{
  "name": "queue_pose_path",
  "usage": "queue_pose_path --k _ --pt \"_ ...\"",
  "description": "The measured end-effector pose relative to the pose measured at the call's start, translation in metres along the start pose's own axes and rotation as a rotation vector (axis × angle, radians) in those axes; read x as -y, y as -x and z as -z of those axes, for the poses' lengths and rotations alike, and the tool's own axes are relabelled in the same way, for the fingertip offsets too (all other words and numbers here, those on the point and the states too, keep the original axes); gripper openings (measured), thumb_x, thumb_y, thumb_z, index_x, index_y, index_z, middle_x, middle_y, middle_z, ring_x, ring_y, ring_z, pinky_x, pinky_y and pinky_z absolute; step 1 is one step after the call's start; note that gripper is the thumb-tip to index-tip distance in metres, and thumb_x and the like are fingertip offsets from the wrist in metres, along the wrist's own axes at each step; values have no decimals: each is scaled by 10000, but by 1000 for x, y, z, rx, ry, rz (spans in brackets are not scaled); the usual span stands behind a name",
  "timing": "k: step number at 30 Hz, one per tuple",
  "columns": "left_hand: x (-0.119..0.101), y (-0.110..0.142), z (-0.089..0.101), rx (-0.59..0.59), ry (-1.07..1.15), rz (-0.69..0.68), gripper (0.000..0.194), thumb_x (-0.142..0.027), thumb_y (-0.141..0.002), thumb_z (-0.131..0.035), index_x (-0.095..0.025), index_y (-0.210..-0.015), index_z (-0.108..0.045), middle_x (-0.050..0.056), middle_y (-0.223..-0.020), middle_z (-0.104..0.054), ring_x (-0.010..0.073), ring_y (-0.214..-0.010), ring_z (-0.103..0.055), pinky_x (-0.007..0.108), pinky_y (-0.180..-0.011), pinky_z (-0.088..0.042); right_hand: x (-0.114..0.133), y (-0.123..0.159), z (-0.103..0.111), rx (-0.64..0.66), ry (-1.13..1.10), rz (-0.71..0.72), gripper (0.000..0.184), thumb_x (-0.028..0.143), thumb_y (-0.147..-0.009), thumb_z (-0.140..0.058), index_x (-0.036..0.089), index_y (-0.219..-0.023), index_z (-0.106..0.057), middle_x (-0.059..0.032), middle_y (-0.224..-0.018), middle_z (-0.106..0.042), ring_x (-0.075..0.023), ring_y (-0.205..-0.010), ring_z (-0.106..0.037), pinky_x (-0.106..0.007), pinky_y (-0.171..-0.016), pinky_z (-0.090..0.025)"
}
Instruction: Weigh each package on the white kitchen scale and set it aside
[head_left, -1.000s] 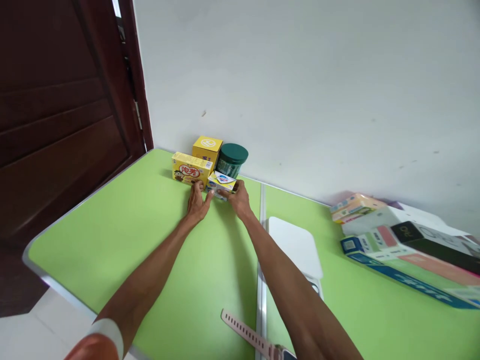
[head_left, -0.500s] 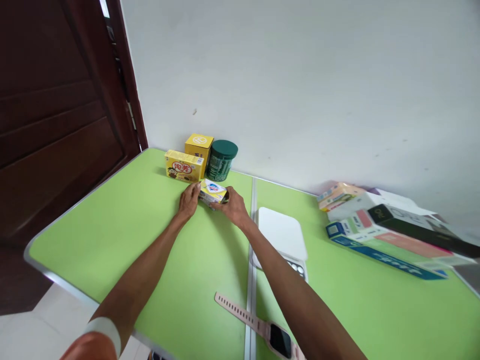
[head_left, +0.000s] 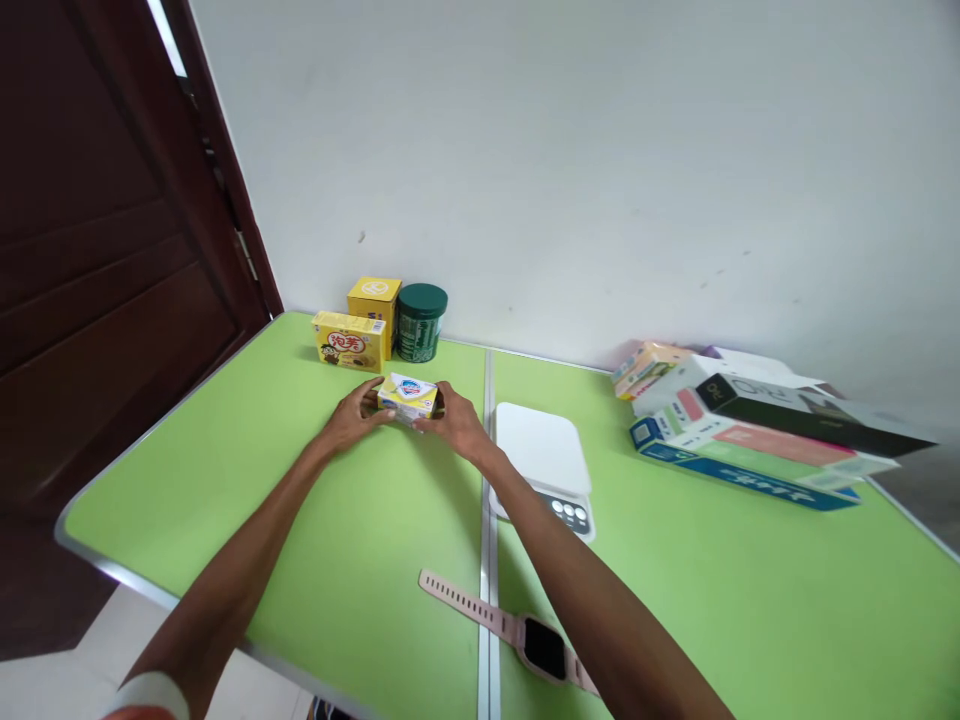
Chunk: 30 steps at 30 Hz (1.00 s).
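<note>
A small yellow and white soap box point(head_left: 409, 390) with a blue shield logo sits between my two hands, just in front of the other packages. My left hand point(head_left: 351, 417) closes on its left end, thumb at the front and fingers behind. At the right end, my right hand point(head_left: 456, 424) grips it with thumb and fingers. Behind it stand a flat yellow snack box point(head_left: 349, 343), a taller yellow box point(head_left: 375, 290) and a dark green lidded canister point(head_left: 421, 322). The box's underside is hidden, so I cannot tell whether it rests on the table.
On the green table point(head_left: 360, 600), a white kitchen scale point(head_left: 541, 450) lies right of the seam, partly behind my right forearm. A pink-strapped smartwatch point(head_left: 544, 648) lies near the front. Several stacked cartons point(head_left: 750, 440) stand at the right, by the wall point(head_left: 570, 180).
My left hand has shifted from the box's left corner to a grip around its left end. The soap box sits squarer to me. The whole view has shifted slightly.
</note>
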<state>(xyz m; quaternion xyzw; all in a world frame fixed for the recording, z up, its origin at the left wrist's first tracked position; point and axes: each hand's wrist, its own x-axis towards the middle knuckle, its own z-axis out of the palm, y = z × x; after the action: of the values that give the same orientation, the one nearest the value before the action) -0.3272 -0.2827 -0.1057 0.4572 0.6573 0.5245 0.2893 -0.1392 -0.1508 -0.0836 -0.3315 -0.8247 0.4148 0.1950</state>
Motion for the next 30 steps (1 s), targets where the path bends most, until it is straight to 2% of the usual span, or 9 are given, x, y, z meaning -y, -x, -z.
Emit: queue_pose_path --k 2,5,8,13,17,22,24,26,30 --pt "-2 -9 9 122 48 33 916 -376 -669 -909 -174 -1483 -540 153 -1223 -750 274 -1051 -744 443 -951 -593 2 -3 5 20 37 -9 540 242 -629 -891 237 -1053 -557 -57 -1063 -756 -238 -932 -722 -346 -812 -584" --pt "-5 -27 18 281 108 82 826 -304 -576 -948 -158 -1324 -629 141 -1145 -778 267 -1013 -758 440 -953 -592 5 -7 10 41 94 -29 585 224 -598 -926 232 -1066 -574 -77 -1080 -757 -248 -927 -727 -349 -804 -585" --pt "-8 -41 22 362 132 117 767 -265 -526 -960 -157 -1216 -643 130 -1075 -793 267 -995 -761 425 -922 -600 6 -10 12 69 76 -21 585 231 -588 -941 228 -1053 -586 -71 -1084 -762 -233 -902 -727 -338 -793 -586" --pt "-12 -48 24 430 104 127 774 -223 -499 -945 -173 -1209 -640 126 -1128 -789 256 -984 -757 401 -889 -608 6 -10 16 120 73 5 518 231 -637 -921 205 -1033 -588 -93 -1108 -764 -213 -871 -726 -305 -747 -572" --pt "-18 -42 24 386 11 93 736 -246 -472 -944 -147 -1150 -674 127 -1117 -790 287 -1004 -748 438 -917 -601 14 -7 18 114 121 18 489 223 -634 -925 186 -997 -599 -98 -1065 -770 -211 -859 -716 -296 -734 -552" --pt "-50 -26 26 370 -43 51 684 -287 -509 -946 -146 -1125 -684 128 -1106 -787 299 -997 -750 470 -943 -588 32 6 34 104 91 77 495 222 -617 -932 182 -993 -613 -74 -1043 -774 -189 -817 -706 -269 -689 -530" --pt "-72 -20 21 374 -91 -3 652 -316 -547 -944 -157 -1126 -689 120 -1107 -784 297 -997 -748 467 -935 -591 37 18 54 104 67 111 485 233 -635 -920 189 -1007 -611 -66 -1035 -775 -189 -809 -707 -261 -668 -520" --pt "-94 -18 7 381 -143 -68 638 -346 -562 -949 -168 -1121 -699 105 -1084 -785 293 -976 -744 445 -889 -602 37 33 80 95 53 134 473 240 -650 -904 197 -1018 -610 -60 -1001 -777 -197 -792 -708 -263 -646 -510" --pt "-123 -23 -47 397 -226 -178 597 -411 -542 -963 -182 -1036 -716 60 -939 -782 258 -873 -719 373 -777 -595 18 68 137 36 86 99 423 287 -666 -881 219 -979 -605 -40 -930 -776 -209 -742 -700 -275 -614 -488"
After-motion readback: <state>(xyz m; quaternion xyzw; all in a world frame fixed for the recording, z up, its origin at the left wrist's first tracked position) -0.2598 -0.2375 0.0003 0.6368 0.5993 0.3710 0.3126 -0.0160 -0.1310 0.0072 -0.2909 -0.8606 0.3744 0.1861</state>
